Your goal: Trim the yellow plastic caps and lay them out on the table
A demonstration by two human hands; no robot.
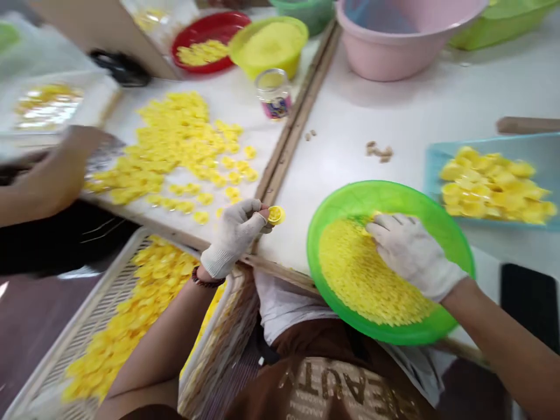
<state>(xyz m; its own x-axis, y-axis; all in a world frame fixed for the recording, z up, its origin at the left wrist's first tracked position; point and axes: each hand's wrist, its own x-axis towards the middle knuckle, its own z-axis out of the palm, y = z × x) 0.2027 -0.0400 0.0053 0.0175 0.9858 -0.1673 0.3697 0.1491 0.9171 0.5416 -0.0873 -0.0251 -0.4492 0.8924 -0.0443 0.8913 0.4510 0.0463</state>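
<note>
Apparently at a picking step: pinching yellow cup [275,215] in left hand [236,232] over table [345,140] — dipping right hand [409,251] among yellow bits [356,280] in green bowl [389,195], closure hidden — next needing steady, light fingers.

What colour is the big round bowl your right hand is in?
The bowl is bright green, seen best in the head view.

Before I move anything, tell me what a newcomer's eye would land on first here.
Probably the bright green basin at the table's near edge, heaped with small yellow pieces, with the gloved right hand dipping into them. Next, likely the broad spread of yellow discs across the table to the left. The large pink tub at the far side also stands out.
</note>
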